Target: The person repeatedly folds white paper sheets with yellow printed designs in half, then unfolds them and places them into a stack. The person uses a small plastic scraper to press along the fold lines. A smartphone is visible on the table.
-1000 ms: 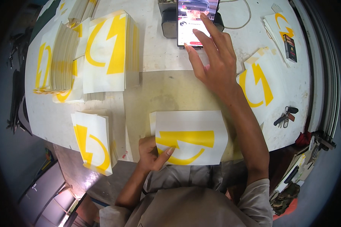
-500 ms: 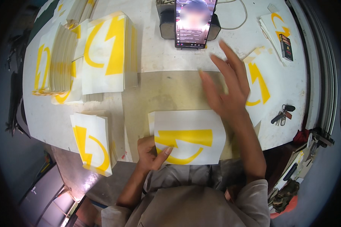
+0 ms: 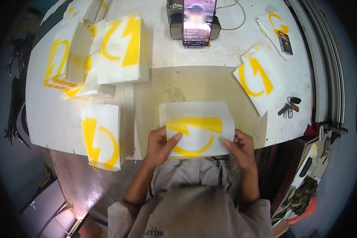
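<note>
A white printed paper sheet (image 3: 200, 139), marked with a yellow bolt and arc, is held level at the near edge of the table. Another white layer shows along its far and left edges; whether it is one folded piece or two, I cannot tell. My left hand (image 3: 159, 147) grips the left edge, thumb on top and fingers underneath. At the right edge my right hand (image 3: 242, 147) pinches the paper the same way. To the left stands a small stack of matching printed papers (image 3: 103, 137), reaching the table's near edge.
Thick stacks of the same papers (image 3: 123, 51) fill the far left. A lit phone (image 3: 198, 23) leans on a dark stand at the back. On the right lie a loose printed sheet (image 3: 254, 79), a small dark box (image 3: 285, 43) and keys (image 3: 290, 109). A brownish mat (image 3: 186, 85) covers the middle.
My right hand has come down from above the mat and taken hold of the sheet's right edge. The left hand keeps its grip. The whole view has shifted slightly.
</note>
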`<state>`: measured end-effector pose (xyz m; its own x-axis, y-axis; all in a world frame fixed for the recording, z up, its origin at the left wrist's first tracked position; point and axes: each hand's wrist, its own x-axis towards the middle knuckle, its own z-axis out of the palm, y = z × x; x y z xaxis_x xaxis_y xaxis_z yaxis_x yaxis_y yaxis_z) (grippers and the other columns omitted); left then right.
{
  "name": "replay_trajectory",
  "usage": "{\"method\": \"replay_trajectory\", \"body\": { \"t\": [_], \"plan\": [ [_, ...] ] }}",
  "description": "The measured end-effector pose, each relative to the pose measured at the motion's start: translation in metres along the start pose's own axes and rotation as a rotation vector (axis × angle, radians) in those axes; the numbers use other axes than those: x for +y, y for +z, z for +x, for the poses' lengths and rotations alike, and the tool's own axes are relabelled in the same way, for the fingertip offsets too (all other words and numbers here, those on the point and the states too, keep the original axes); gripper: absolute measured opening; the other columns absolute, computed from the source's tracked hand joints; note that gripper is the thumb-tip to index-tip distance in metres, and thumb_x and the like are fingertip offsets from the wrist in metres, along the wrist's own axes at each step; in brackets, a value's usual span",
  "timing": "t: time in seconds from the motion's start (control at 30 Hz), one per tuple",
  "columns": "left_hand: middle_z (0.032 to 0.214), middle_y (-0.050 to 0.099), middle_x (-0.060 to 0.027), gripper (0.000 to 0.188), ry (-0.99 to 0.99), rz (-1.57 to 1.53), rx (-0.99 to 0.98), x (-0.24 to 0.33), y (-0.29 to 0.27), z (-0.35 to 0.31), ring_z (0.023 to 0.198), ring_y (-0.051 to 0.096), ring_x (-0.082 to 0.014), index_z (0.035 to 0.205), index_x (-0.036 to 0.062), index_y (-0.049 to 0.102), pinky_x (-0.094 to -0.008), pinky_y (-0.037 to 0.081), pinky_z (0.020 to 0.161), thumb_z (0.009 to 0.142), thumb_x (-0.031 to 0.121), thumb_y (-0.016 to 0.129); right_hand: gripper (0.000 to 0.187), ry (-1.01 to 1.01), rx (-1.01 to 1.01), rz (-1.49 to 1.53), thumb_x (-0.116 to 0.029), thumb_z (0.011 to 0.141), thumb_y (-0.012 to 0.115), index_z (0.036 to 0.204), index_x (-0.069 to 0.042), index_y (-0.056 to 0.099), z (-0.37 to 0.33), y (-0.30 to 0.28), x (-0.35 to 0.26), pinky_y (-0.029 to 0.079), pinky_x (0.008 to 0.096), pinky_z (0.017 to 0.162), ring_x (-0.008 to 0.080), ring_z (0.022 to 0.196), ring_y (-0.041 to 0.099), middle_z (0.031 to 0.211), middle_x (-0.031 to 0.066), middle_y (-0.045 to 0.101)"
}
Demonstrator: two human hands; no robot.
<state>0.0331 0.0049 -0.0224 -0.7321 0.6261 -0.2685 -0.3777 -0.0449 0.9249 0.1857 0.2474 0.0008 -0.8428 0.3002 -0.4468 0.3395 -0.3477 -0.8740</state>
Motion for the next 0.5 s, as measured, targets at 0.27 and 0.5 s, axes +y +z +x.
{"method": "replay_trajectory", "body": {
  "t": [0.27, 0.5],
  "plan": [
    [0.138, 0.067, -0.0109, 0.064, -0.122, -0.256, -0.407, 0.007, -0.037, -0.005, 0.13, 0.058, -0.022, 0.14, -0.005, 0.064, -0.0386, 0.043, 0.114, 0.092, 0.034, 0.082, 0.034, 0.179, -0.1, 0.251, -0.009, 0.103, 0.069, 0.132, 0.01, 0.068, 0.007, -0.005, 0.002, 0.053, 0.03, 0.096, 0.0154, 0.106, 0.07, 0.121, 0.0106, 0.075],
    [0.153, 0.057, -0.0115, 0.076, -0.003, -0.206, -0.308, -0.004, -0.038, 0.007, 0.142, 0.049, -0.0234, 0.153, -0.0024, 0.051, -0.0395, 0.036, 0.12, 0.09, 0.023, 0.085, 0.038, -0.191, -0.188, 0.211, -0.006, 0.095, 0.079, 0.13, 0.006, 0.067, 0.004, 0.008, -0.014, 0.052, 0.0291, 0.095, 0.012, 0.106, 0.068, 0.119, 0.007, 0.075]
  ]
}}
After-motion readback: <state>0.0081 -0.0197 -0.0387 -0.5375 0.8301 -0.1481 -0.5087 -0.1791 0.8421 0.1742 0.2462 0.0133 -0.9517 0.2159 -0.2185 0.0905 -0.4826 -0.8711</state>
